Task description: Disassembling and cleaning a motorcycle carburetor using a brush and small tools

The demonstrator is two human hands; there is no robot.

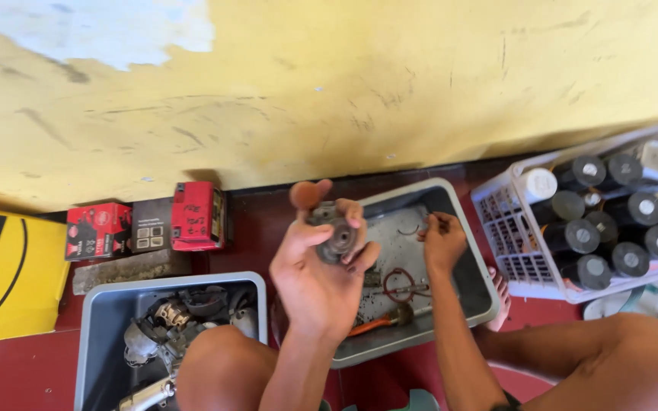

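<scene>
Near: grey bin (100, 327) bottom-left w/ metal engine parts (173, 323), partly behind a knee. L hand (321, 266) raised, fingers wrapped around a round dark metal part (336, 237), held up above the floor betw the two bins. R hand (442, 242) over the grey tray (472, 268), fingertips pinched together on smth tiny, can't tell what. Tray holds a reddish ring (399, 280) and an orange-handled tool (378, 323). Far: white crate (508, 228) of dark cans on R, red boxes (196, 217) against the yellow wall (359, 84).
</scene>
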